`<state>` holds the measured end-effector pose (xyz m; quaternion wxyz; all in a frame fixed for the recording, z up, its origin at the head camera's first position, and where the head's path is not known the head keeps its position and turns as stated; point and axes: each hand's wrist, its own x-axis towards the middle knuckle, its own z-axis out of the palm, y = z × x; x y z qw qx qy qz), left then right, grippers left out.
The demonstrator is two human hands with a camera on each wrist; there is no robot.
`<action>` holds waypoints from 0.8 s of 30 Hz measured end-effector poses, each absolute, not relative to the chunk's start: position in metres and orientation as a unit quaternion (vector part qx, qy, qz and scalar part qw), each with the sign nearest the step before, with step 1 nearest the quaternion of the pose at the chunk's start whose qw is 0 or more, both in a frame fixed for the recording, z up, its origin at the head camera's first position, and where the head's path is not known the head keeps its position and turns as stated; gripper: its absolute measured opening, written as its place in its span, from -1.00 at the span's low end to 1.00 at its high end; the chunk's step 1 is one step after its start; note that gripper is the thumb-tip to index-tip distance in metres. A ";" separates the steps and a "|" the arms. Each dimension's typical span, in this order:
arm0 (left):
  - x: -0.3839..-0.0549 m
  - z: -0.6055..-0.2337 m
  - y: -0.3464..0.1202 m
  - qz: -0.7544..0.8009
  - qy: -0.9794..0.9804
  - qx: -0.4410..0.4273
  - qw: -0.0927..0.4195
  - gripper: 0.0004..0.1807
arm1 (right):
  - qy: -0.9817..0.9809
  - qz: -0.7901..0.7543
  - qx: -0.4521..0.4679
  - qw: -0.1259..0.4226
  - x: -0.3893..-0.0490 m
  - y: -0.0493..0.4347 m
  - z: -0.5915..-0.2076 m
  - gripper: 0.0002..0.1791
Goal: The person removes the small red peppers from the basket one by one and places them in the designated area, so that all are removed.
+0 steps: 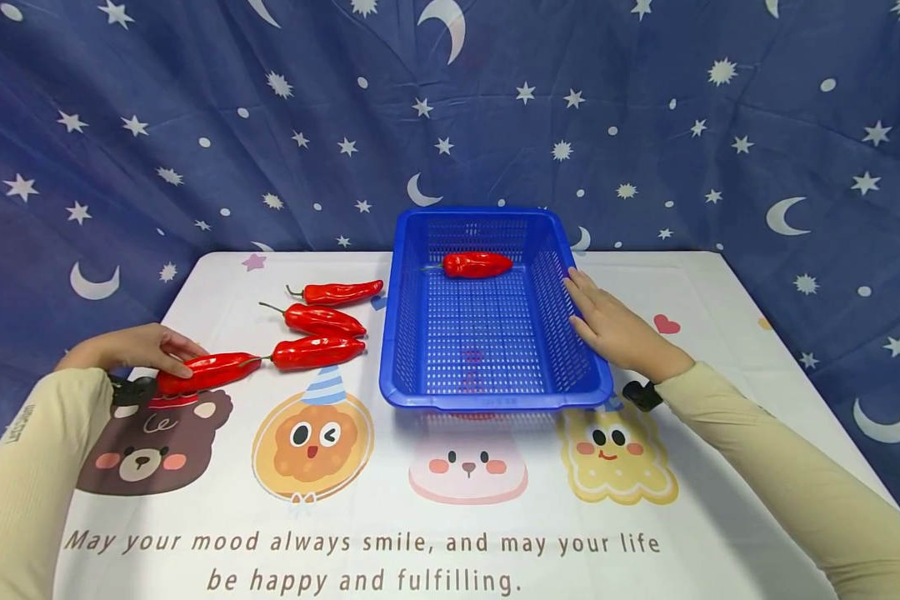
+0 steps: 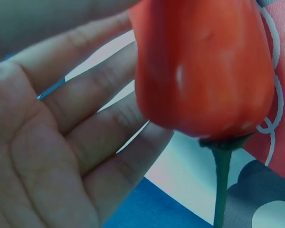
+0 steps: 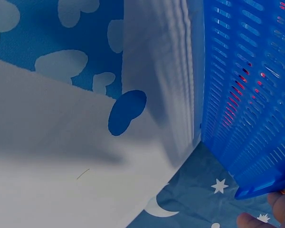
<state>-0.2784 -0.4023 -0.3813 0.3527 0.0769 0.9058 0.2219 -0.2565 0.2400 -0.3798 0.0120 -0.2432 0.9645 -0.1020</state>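
Observation:
At the table's left edge my left hand (image 1: 146, 347) holds a red chili pepper (image 1: 221, 369). In the left wrist view that pepper (image 2: 204, 66) lies between thumb and fingers, its green stem (image 2: 222, 185) pointing down. Three more red peppers lie just right of it: one at the back (image 1: 342, 292), one in the middle (image 1: 322, 320) and one in front (image 1: 318, 352). A blue plastic basket (image 1: 495, 400) stands at centre with one red pepper (image 1: 477, 265) inside near its far wall. My right hand (image 1: 618, 329) rests on the basket's right rim, fingers fairly straight; the right wrist view shows only fingertips (image 3: 280, 204) there.
A white printed cloth (image 1: 360, 542) with cartoon figures and lettering covers the table. Behind it hangs a dark blue curtain (image 1: 495, 125) with stars and moons, close to the basket's far side.

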 end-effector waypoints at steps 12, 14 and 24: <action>-0.281 -0.380 -0.404 0.251 0.899 0.080 0.351 -0.35 | 0.965 -0.100 -0.243 0.012 -0.257 0.240 -0.380 -0.31; -0.282 -0.380 -0.405 0.252 0.901 0.080 0.343 -0.34 | 0.965 -0.100 -0.242 0.013 -0.256 0.240 -0.380 -0.31; -0.280 -0.375 -0.406 0.281 0.905 0.084 0.309 -0.35 | 0.965 -0.098 -0.241 0.014 -0.257 0.240 -0.380 -0.31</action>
